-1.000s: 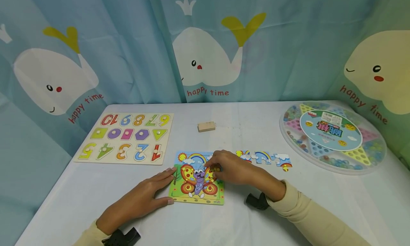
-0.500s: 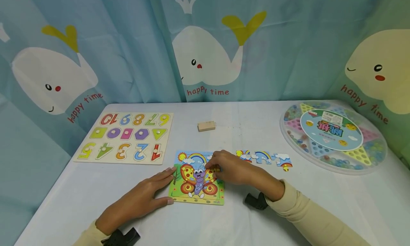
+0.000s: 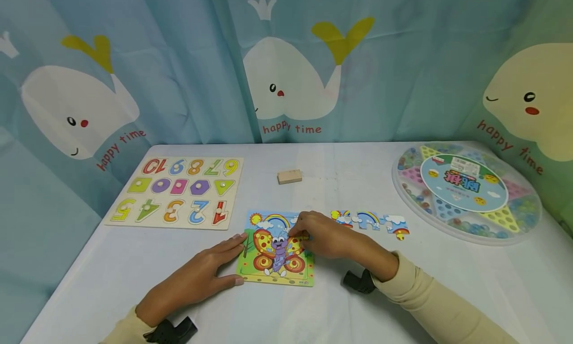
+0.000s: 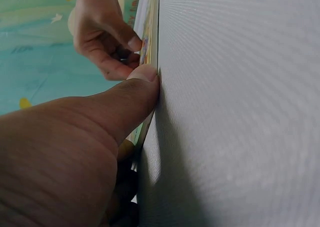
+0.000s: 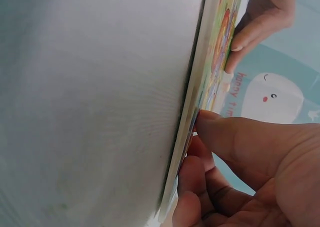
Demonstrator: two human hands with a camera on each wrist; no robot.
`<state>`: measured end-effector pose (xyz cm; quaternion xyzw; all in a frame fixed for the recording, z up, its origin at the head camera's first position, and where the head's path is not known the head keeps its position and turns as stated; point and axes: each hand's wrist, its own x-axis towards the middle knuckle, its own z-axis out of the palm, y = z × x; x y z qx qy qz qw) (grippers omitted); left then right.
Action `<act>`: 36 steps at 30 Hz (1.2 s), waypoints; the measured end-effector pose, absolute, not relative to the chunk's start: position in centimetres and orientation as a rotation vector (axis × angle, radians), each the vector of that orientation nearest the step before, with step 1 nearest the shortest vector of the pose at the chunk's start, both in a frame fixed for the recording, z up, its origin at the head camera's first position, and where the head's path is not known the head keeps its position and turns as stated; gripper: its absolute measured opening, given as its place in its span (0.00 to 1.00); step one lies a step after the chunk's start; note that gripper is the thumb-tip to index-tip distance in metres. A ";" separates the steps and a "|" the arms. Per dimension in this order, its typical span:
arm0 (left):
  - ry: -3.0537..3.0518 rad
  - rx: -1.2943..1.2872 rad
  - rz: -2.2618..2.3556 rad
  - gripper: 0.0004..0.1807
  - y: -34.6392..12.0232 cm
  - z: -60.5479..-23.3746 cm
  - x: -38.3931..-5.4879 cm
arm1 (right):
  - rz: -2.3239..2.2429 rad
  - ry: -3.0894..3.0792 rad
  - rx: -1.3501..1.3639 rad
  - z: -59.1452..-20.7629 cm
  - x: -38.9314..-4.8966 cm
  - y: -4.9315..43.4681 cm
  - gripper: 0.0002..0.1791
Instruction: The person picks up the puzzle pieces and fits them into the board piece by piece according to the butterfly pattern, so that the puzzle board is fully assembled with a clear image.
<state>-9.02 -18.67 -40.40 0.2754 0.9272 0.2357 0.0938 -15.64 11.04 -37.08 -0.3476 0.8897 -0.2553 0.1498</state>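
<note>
A jigsaw puzzle (image 3: 278,257) with a purple butterfly, sun and rainbow lies flat on the table. My left hand (image 3: 201,272) rests along its left edge, fingers extended; in the left wrist view its thumb (image 4: 142,77) touches the puzzle's side. Over the upper right part, my right hand (image 3: 329,237) has curled fingers, and in the right wrist view thumb and fingertips pinch down at a puzzle piece (image 5: 194,124) on the surface. That hand covers the picture there. Right of the puzzle lie three loose pieces: a sun piece (image 3: 341,216), a rainbow piece (image 3: 368,219) and a cloud piece (image 3: 396,225).
A peg board with numbers and shapes (image 3: 174,194) lies at the left. At the back middle sits a small wooden block (image 3: 289,176). A round Chinese checkers box with marbles (image 3: 465,192) stands at the right. A whale-print curtain (image 3: 192,75) hangs behind the table.
</note>
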 end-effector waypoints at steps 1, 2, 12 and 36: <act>2.748 0.816 0.701 0.39 -18.7 -40.4 -9.0 | -0.730 2.554 -1.002 -37.1 -15.7 11.1 0.13; 2.744 0.814 0.704 0.39 -18.7 -40.4 -9.0 | -0.728 2.551 -1.007 -37.1 -15.7 11.1 0.12; 2.742 0.815 0.708 0.39 -18.6 -40.3 -9.1 | -0.777 2.486 -1.044 -37.4 -16.3 11.5 0.14; 2.738 0.828 0.714 0.40 -18.7 -40.5 -9.1 | -1.076 2.532 -0.995 -36.7 -17.4 15.4 0.14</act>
